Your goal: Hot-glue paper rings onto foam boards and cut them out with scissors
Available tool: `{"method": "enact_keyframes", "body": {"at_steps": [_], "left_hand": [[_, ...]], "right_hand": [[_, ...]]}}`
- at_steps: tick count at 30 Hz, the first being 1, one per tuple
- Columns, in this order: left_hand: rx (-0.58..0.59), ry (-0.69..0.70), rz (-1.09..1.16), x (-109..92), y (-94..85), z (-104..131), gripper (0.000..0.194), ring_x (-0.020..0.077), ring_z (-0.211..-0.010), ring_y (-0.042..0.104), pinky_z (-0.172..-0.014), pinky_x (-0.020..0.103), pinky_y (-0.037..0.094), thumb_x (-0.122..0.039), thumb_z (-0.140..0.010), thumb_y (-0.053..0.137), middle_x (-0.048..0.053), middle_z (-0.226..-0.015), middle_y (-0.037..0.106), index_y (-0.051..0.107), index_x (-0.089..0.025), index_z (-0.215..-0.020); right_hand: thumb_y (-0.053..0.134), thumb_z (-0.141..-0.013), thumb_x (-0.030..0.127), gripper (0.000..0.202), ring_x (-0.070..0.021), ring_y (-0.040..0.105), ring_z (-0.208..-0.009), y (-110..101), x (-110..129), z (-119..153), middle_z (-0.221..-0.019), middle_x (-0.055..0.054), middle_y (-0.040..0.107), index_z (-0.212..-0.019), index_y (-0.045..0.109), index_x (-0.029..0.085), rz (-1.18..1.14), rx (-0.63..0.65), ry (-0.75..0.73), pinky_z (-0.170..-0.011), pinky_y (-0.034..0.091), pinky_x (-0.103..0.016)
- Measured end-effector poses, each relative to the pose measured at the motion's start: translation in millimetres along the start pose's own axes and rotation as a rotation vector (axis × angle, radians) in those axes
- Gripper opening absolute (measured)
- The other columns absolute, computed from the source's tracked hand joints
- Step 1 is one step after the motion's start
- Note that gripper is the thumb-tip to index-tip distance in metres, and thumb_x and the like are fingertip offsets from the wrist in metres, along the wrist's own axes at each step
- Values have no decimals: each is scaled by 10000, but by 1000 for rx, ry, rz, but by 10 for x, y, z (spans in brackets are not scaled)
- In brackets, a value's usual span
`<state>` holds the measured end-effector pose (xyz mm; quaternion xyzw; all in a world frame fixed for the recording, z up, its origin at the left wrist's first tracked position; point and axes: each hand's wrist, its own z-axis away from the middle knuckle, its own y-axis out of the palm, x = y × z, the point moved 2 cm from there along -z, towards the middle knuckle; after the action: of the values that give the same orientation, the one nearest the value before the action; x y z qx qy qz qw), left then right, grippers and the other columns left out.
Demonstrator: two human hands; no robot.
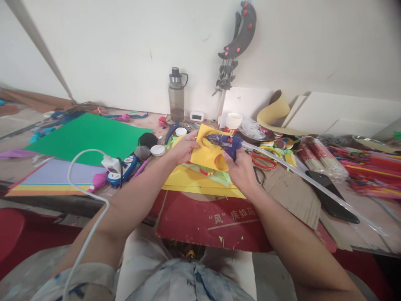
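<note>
My left hand (185, 149) is closed on the left edge of a small yellow sheet (200, 158) and holds it raised above the table. A round outline shows on the sheet. In my right hand (243, 169) is a blue glue gun (228, 143), its nozzle pointing left at the sheet's upper part. From the gun's back a long clear glue stick (300, 169) runs out to the right. I cannot tell whether the nozzle touches the sheet. Beneath my hands lie larger yellow sheets (184, 180) and a red and white ring (206, 171).
A red board (188, 217) covers the table's front edge. To the left lie a green sheet (90, 138), a power strip (125, 170) and a white cable (82, 152). A bottle (177, 100) and a paper cup (233, 122) stand behind. A dark phone-like slab (332, 196) lies right.
</note>
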<state>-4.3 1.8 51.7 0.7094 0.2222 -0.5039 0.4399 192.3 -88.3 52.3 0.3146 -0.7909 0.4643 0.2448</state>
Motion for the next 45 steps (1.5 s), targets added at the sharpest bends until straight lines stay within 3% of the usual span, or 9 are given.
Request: {"method": "enact_keyframes", "body": {"at_steps": [8,14,16,20,24,34,41,45], "left_hand": [[34,45,80,125,3,-24,838,337,-1210,774,-1112,481,576,29,-497,706,77,-1269,823,685,-194,-1304],[34,-28,71,113,-9,15,677,283,-1013,815,-1015,422,606,1,-560,766,72,-1113,855,737,-159,-1217],[31,-34,93,93,-38,-1,588,311,-1040,816,-1027,442,604,-80,-636,783,99,-1111,857,753,-135,-1221],[-69,-116,161,79,-82,-62,403,346,-1135,806,-1111,484,578,-338,-968,652,144,-1099,859,768,-98,-1270],[-170,-155,199,81,-37,-73,397,304,-1075,826,-1093,458,599,-335,-1094,524,153,-1094,859,754,-100,-1317],[-115,-21,186,119,17,-28,404,288,-1054,823,-1088,484,603,-428,-1089,603,163,-1199,840,764,-125,-1302],[-128,15,268,195,116,-26,411,296,-1263,762,-1224,499,500,-455,-1078,633,157,-1339,801,748,-162,-1342],[-127,13,260,224,180,-12,412,275,-1215,778,-1179,440,536,-460,-1112,557,150,-1274,823,764,-151,-1289]], "right_hand": [[508,-910,507,500,-371,723,-953,-33,-9,-16,-1063,-195,792,-1214,701,161,-19,-138,5,-874,550,-505],[519,-943,515,481,-385,730,-969,5,-79,-31,-1086,-201,782,-1229,699,173,6,-124,-8,-910,562,-546],[527,-945,504,460,-394,729,-1005,26,-90,-21,-1080,-199,780,-1219,703,179,22,-100,-10,-941,561,-556],[549,-950,493,415,-399,729,-1059,58,-81,12,-1086,-193,792,-1173,721,189,15,-55,-43,-981,562,-564],[568,-940,496,441,-408,733,-1109,79,-73,27,-1170,-214,791,-1200,726,177,0,-28,-70,-989,569,-568],[559,-940,466,439,-384,751,-1060,117,-49,30,-1157,-187,808,-1238,716,184,-53,20,-107,-941,587,-532],[529,-942,463,414,-439,715,-1145,100,-64,37,-1167,-234,778,-1191,693,177,1,-137,-53,-1055,518,-629],[527,-959,479,401,-415,723,-1092,79,-111,15,-1133,-215,779,-1198,666,188,-24,-185,-43,-1009,541,-601]]}}
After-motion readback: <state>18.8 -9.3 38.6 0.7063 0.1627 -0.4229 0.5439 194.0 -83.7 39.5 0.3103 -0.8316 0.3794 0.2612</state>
